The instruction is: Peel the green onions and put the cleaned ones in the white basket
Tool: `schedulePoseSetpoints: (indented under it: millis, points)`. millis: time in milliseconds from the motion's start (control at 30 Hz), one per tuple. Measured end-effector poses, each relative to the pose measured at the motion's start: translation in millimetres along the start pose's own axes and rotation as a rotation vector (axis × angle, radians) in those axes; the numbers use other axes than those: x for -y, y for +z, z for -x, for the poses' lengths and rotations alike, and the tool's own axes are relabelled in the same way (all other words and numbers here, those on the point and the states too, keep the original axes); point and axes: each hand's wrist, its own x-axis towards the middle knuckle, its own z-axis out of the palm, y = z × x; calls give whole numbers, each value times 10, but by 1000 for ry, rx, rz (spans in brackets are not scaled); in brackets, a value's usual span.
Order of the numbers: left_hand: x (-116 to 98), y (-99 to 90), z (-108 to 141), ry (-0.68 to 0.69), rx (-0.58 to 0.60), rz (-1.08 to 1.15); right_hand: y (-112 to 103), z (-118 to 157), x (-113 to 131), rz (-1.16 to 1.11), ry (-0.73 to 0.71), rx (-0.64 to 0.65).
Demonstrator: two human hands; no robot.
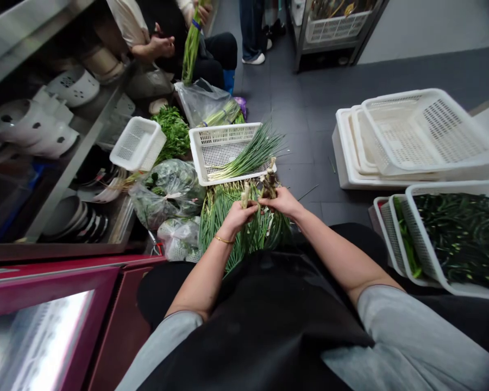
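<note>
My left hand [241, 214] is closed around some scallions, with their pale root ends sticking up above my fingers. Touching it at the fingertips, my right hand [283, 203] pinches brownish, dirty root ends [270, 184] of scallions. Below both hands lies a large heap of green scallions [220, 225], partly hidden by my forearms and apron. Just beyond, a white perforated basket [198, 157] holds a bunch of scallions [244, 155], white ends to the left and green tops hanging over the right rim.
Bagged greens [171, 187], leafy herbs [171, 130] and a small white basket [136, 144] sit left of the heap. Stacked white baskets [411, 130] and a basket of green peppers [464, 233] stand right. Across from me, a seated person holds long green stalks [192, 46]. Shelves with dishes [41, 125] flank the left.
</note>
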Motion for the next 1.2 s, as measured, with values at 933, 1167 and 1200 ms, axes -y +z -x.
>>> schedulePoseSetpoints:
  millis: [933, 1167, 1200]
  points:
    - [-87, -285, 41, 88, 15, -164, -109, 72, 72, -255, 115, 164]
    - [-155, -332, -25, 83, 54, -292, -26, 151, 143, -420, 162, 231]
    - [-115, -412, -44, 66, 36, -311, -65, 172, 178, -451, 130, 228]
